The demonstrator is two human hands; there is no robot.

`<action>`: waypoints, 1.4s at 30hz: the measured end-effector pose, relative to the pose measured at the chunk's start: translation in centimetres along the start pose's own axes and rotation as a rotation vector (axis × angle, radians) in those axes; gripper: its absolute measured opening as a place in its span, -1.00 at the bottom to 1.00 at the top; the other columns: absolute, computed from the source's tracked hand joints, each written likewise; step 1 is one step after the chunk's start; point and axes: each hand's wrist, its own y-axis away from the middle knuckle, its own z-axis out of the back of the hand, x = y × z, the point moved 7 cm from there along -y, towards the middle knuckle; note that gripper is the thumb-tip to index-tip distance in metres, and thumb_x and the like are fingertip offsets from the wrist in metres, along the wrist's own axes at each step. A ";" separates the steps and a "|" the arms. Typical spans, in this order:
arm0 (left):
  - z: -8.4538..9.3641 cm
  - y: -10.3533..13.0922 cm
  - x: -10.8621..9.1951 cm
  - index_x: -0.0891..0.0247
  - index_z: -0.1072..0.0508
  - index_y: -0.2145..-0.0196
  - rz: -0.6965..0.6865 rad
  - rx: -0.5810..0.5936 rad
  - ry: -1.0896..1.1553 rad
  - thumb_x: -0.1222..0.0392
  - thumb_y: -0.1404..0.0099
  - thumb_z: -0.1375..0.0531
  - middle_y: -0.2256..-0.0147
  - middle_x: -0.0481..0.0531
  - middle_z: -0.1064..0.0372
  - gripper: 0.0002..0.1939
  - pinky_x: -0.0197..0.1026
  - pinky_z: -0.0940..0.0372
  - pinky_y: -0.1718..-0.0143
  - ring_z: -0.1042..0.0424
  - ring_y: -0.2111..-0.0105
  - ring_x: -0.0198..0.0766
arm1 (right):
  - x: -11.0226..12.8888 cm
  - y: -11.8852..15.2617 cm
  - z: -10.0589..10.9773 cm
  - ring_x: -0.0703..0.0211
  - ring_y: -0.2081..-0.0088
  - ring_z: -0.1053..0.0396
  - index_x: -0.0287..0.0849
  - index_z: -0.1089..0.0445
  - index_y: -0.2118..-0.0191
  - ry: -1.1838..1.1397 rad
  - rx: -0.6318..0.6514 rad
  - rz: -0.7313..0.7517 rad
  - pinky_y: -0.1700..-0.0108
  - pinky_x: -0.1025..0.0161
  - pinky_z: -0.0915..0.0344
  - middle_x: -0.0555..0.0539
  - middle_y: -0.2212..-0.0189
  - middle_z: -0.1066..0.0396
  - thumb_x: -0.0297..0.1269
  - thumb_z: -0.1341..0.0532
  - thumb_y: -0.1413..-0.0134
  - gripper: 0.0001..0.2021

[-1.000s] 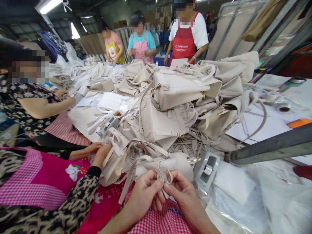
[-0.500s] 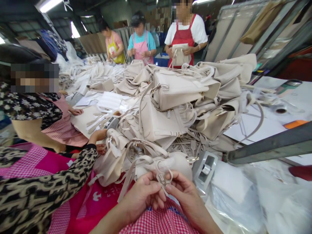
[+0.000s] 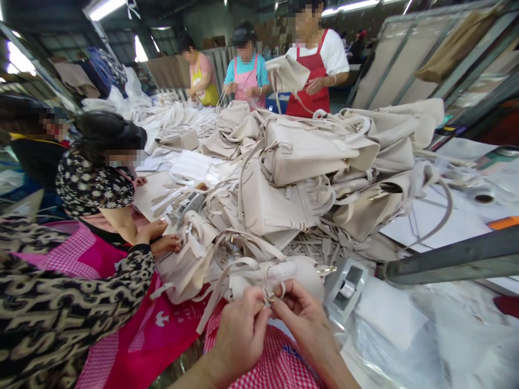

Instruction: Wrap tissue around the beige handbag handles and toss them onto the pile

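Observation:
A cream handbag [image 3: 298,270] lies at the table's near edge, just beyond my hands. My left hand [image 3: 245,324] pinches a thin cream strap with a small gold buckle [image 3: 270,297]. From the other side my right hand [image 3: 302,308] closes its thumb and finger on the same strap and buckle. The two hands nearly touch at the fingertips. My fingers partly hide the strap's end. A looped handle of the bag rises to the left of the buckle.
Cream bags [image 3: 308,148] are piled beyond. A tape dispenser [image 3: 346,292] and plastic bags [image 3: 393,335] lie right, below a metal bar [image 3: 454,254]. At left, a co-worker's hands [image 3: 162,240] are beside another bag. Several people stand around the table.
The view has shifted left, showing more people there. My left hand has turned, back upward, its fingers now closed at the buckle. The person in the red apron has raised a bag leftward.

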 end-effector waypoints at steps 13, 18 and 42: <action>-0.3 -0.5 -0.6 0.22 -0.56 0.26 -0.187 0.094 -0.152 0.28 -0.39 -0.03 0.45 0.09 -0.52 -0.72 -0.26 -0.22 0.38 -0.47 0.44 -0.19 | 1.8 0.2 1.4 0.11 0.38 -0.36 -0.09 -0.49 0.38 0.494 0.169 0.279 0.32 0.21 -0.29 -0.03 0.45 -0.43 -0.21 -0.34 -0.07 -0.90; -0.5 -0.5 -0.4 0.22 -0.56 0.31 -0.260 0.088 -0.237 0.27 -0.39 -0.07 0.44 0.12 -0.53 -0.75 -0.23 -0.23 0.35 -0.49 0.42 -0.16 | 2.8 0.1 1.1 0.04 0.32 -0.38 -0.08 -0.51 0.38 0.666 0.228 0.466 0.26 0.16 -0.28 -0.08 0.40 -0.45 -0.30 -0.27 -0.11 -0.92; 2.1 -1.9 0.9 0.19 -0.29 0.42 -0.018 -0.188 -0.003 0.19 -0.37 -0.03 0.44 -0.03 -0.30 -0.81 -0.18 -0.18 0.34 -0.30 0.40 -0.20 | -3.8 1.6 0.0 0.34 0.57 -0.21 -0.08 -0.28 0.28 -0.029 0.345 -0.201 0.50 0.40 -0.12 0.15 0.54 -0.34 -0.19 -0.48 0.24 -0.58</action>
